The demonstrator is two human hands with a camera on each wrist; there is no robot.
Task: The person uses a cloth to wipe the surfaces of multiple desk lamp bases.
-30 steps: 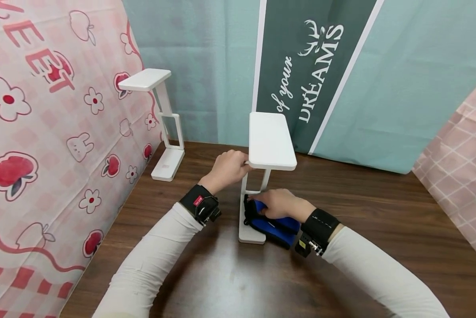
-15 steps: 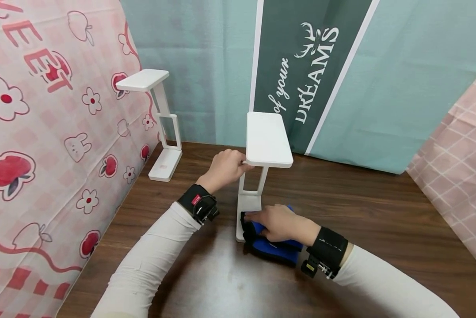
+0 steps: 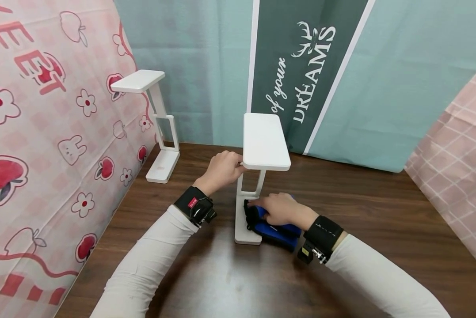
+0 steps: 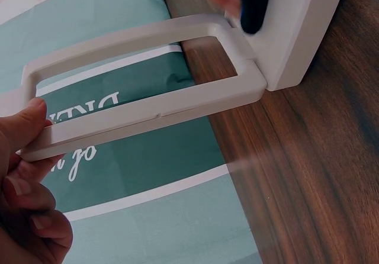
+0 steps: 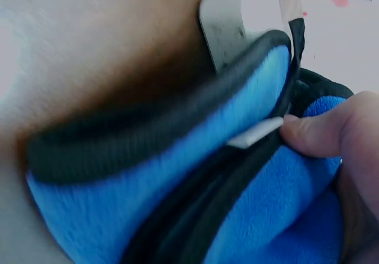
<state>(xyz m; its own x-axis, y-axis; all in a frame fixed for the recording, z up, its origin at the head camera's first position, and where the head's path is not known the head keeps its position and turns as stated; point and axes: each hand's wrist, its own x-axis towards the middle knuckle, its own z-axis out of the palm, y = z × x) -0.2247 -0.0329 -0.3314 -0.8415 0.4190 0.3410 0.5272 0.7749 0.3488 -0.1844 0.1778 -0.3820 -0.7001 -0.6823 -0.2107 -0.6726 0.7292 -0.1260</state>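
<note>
A white folding stand [image 3: 265, 141], with a flat top, a hinged frame and a flat base, stands upright in the middle of the head view. My left hand [image 3: 223, 170] pinches its frame just below the top, thumb on one side and fingers on the other in the left wrist view. Over the base [image 3: 247, 236] lies a bunched blue cloth with black edging [image 3: 275, 232]. My right hand [image 3: 279, 209] grips this cloth and presses it on the base. In the right wrist view the thumb [image 5: 317, 137] pinches the cloth beside a small white tag.
A second white stand [image 3: 163, 165] of the same shape stands at the left rear, close to the pink printed curtain [image 3: 72, 176]. Behind the wooden table [image 3: 361, 212] hangs a teal curtain [image 3: 381, 88]. Another pink curtain [image 3: 452, 141] borders the right side.
My right hand slid the cloth along the base toward me, then back toward the frame. The left hand keeps its pinch on the stand. The head view has shifted slightly.
</note>
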